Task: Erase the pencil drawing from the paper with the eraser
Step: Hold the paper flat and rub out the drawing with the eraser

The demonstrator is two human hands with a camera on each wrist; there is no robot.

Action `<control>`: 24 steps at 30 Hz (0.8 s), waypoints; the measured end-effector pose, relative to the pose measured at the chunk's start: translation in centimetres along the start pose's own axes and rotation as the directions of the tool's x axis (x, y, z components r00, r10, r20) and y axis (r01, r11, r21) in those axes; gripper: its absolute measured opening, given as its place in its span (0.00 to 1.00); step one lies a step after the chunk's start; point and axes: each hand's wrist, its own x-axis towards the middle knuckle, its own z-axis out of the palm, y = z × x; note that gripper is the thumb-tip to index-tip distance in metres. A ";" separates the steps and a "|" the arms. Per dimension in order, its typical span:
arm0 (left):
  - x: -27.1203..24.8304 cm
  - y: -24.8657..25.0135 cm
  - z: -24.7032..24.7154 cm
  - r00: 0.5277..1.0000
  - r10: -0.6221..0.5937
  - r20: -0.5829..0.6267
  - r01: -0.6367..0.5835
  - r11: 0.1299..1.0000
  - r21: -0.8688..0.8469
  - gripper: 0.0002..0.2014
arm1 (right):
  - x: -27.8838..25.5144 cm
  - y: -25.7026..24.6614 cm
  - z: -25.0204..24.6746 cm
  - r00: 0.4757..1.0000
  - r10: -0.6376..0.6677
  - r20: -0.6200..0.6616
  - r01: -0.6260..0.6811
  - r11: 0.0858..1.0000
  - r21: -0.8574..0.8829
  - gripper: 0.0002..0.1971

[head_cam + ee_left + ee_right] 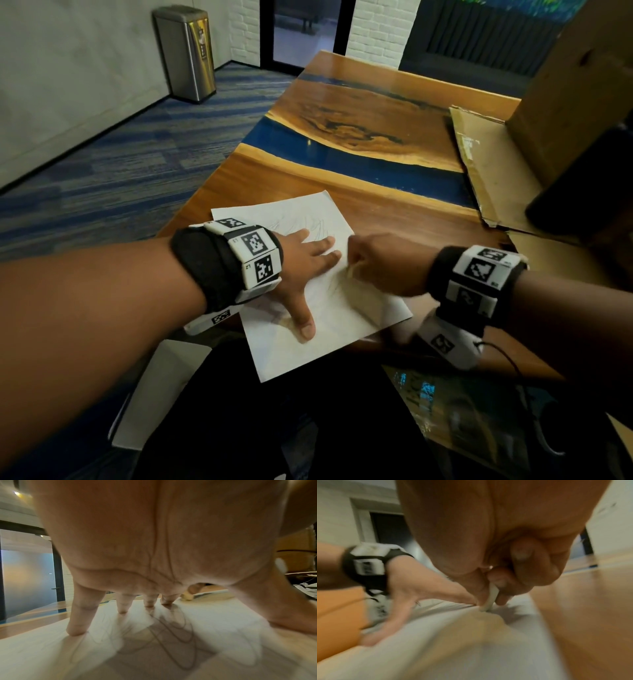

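A white sheet of paper [342,318] with faint pencil scribbles [171,642] lies on the wooden table's near edge. My left hand [308,260] lies flat on the sheet, fingers spread and thumb stretched toward me, pressing it down. My right hand [373,260] pinches a small pale eraser [490,599] between thumb and fingers, its tip touching the paper just right of the left fingertips. In the left wrist view the eraser [187,597] shows beyond my fingers [78,615]. The right wrist view is blurred.
The wood-and-blue-resin table [359,144] stretches away. Flattened cardboard [489,171] and a cardboard box [568,102] stand at the right. A metal bin [186,51] stands on the carpet at far left. Below the table edge are a dark bag and a white sheet [157,394].
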 end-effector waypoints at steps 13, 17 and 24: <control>0.0 -0.1 0.0 1.000 0.011 0.001 -0.011 1.000 -0.028 0.71 | 0.0 -0.8 0.2 0.999 -0.049 0.005 0.049 0.999 0.010 0.05; 0.1 -0.4 0.0 1.000 0.019 0.000 -0.019 0.999 -0.034 0.70 | 0.4 -1.1 0.5 0.991 -0.111 0.079 0.110 0.994 0.022 0.04; 0.1 -0.4 0.1 1.000 0.019 0.003 -0.019 0.999 -0.034 0.69 | 0.6 -0.7 0.4 0.987 -0.139 0.080 0.141 0.990 -0.014 0.03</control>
